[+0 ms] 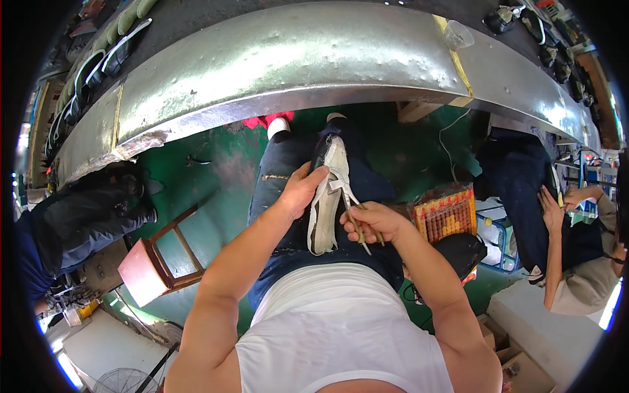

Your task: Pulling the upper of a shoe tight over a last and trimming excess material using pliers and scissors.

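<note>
An upturned, unfinished shoe [322, 219] lies lengthwise over my lap, its pale underside facing up and dark material along its edge. My left hand [305, 187] is closed around its left side, thumb pressed on the pale underside. In my right hand [375, 223] is a pair of metal pincers [347, 200], fingers wrapped round the handles. The pincers' head reaches the shoe's right edge, where a light strip of material [337, 178] is folded up. Whether the jaws bite on that strip is too small to tell.
A metal-covered bench [295, 56] curves across in front of my knees, holding several shoe pieces [124, 46] at left and a clear cup [457, 34]. A stool [145, 270] stands left; a beaded seat cover [445, 213] lies right. Co-workers sit both sides, one's hand [552, 208] visible.
</note>
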`<state>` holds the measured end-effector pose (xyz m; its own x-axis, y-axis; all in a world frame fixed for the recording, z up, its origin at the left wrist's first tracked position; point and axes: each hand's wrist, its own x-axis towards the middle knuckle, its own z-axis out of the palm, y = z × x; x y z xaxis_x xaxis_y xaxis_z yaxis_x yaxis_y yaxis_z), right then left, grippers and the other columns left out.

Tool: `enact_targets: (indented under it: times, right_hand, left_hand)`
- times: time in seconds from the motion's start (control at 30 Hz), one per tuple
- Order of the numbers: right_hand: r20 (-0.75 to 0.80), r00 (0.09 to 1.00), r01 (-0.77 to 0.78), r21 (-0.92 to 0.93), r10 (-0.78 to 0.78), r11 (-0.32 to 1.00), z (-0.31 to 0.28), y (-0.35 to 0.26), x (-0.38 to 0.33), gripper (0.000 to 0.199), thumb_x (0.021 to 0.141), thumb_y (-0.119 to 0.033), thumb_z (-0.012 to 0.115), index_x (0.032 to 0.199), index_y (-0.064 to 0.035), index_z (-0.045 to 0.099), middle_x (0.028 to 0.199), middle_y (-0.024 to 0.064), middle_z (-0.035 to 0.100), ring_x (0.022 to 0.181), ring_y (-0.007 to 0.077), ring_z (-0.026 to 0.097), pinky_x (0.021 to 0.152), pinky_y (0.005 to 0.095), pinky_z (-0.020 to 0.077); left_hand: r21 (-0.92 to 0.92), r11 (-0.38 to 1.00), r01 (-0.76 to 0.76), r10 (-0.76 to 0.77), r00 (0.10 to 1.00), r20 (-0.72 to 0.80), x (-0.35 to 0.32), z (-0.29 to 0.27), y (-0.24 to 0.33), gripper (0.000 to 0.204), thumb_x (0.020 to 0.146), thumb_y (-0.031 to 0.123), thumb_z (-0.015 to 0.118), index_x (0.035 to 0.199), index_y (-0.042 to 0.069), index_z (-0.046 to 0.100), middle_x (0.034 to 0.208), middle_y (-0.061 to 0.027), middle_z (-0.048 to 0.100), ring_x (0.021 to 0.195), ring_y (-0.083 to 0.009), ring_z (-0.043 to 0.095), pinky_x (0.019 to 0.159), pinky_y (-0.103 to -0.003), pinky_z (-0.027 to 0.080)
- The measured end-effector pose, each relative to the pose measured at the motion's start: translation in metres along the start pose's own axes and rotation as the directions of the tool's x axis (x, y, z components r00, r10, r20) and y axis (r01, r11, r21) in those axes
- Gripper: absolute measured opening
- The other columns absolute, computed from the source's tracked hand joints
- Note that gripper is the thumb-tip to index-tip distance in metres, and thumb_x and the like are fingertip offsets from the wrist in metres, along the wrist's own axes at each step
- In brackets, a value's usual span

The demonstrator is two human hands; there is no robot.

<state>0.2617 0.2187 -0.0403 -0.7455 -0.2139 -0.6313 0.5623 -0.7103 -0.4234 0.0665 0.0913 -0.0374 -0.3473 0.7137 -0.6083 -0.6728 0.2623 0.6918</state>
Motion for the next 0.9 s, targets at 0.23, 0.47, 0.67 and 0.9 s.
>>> enact_targets:
  times: [0.23,0.47,0.67,0.9]
  right_hand:
    - [-0.157,0.889,0.220,-0.678,-0.431,0.702,0.013,-0.057,-0.017,0.043,0.106,-0.037,0.039,0.106,0.0019,0.057,0.083,0.0071,0.065,0.066,0.0154,0.066,0.054,0.0278,0.0494]
    - [-0.101,0.883,0.030,-0.963,-0.459,0.269,0.025,-0.081,0.014,0.038,0.104,-0.031,0.045,0.087,0.0007,0.057,0.071,0.0062,0.063,0.061,0.0160,0.062,0.059,0.0328,0.0493]
    - [-0.205,0.933,-0.050,-0.888,-0.297,0.457,0.011,-0.064,-0.015,0.029,0.096,-0.027,0.057,0.093,0.0026,0.061,0.072,0.0064,0.065,0.062,0.0148,0.062,0.061,0.0309,0.0500]
    - [0.041,0.949,0.045,-0.999,-0.313,0.004,0.049,-0.040,-0.025,0.032,0.092,-0.017,0.060,0.113,0.0062,0.057,0.104,0.0284,0.065,0.099,0.0411,0.064,0.088,0.0455,0.0502]
  left_hand:
    - [0.210,0.974,0.084,-0.055,0.989,-0.139,-0.006,0.012,0.020,0.050,0.093,0.031,0.064,0.127,-0.005,0.054,0.108,-0.0145,0.066,0.096,-0.0213,0.065,0.085,-0.035,0.053]
    - [0.371,0.919,0.133,-0.135,0.991,-0.022,0.009,-0.005,0.018,0.058,0.087,0.030,0.073,0.130,-0.004,0.051,0.112,-0.0126,0.066,0.098,-0.0207,0.067,0.082,-0.034,0.055]
    - [0.277,0.920,0.277,-0.309,0.948,0.079,0.019,-0.027,0.033,0.045,0.089,0.024,0.072,0.124,0.000,0.058,0.107,-0.0105,0.070,0.090,-0.0199,0.070,0.078,-0.036,0.058]
    - [0.241,0.928,0.285,-0.322,0.937,0.134,0.025,-0.023,0.028,0.037,0.090,0.021,0.071,0.121,0.002,0.061,0.106,-0.0098,0.070,0.090,-0.0199,0.071,0.076,-0.035,0.059]
